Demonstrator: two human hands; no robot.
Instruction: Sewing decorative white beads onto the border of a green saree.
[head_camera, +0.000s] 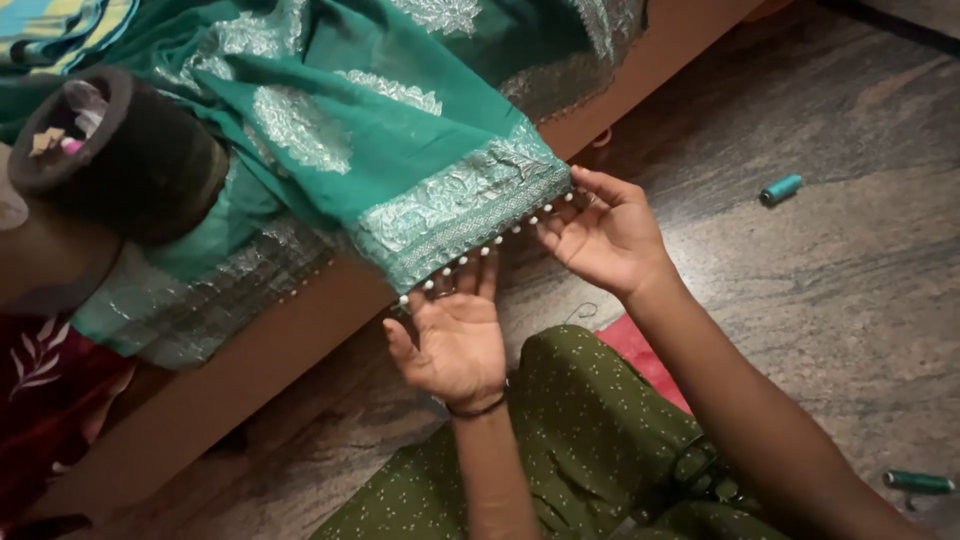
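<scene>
The cloth (400, 130) hangs over the wooden edge (250, 350), both hands at its beaded hem (490, 240), the left hand (455, 340) left of the right hand (605, 235), one thread spool (780, 189) on the floor (850, 290) farther right, another (918, 482) nearer.

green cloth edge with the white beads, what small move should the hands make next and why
Probably slide the right hand a little along the beaded border and pinch it: both palms face up under the hem, the left hand by the lower beads, and neither clearly grips it.
</scene>
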